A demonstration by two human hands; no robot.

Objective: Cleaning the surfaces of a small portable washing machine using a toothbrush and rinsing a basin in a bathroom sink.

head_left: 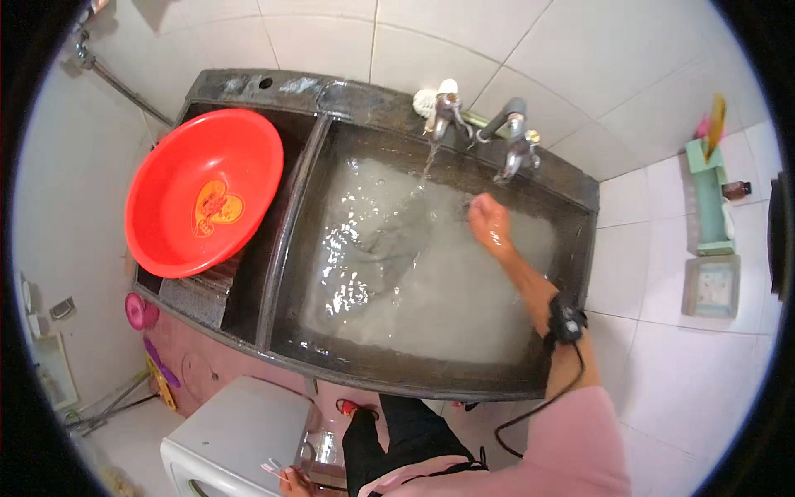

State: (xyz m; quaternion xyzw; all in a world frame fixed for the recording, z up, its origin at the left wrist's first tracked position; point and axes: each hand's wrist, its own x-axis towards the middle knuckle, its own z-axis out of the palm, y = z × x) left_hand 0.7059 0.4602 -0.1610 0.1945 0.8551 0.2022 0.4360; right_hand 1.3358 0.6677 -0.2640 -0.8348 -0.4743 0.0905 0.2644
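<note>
My right hand (490, 222) reaches over the dark stone sink (286, 236), just above the cloudy water and below the taps. Its fingers are curled closed; whether something small is in them does not show. Greyish water (447, 282) fills the large basin, with ripples and glints on the left. A thin stream runs into it from the left tap (447, 108). Low down by my body, my left hand (295, 484) is closed on a thin white and pinkish stick-like thing (272, 468), too small to name. Part of that hand is cut off by the lower edge.
A red plastic basin (178, 219) rests tilted over the smaller left compartment. A second tap (517, 145) stands at the back right. Below the sink is a white appliance (240, 431). A green wall shelf (710, 203) and a soap dish (712, 286) hang at right.
</note>
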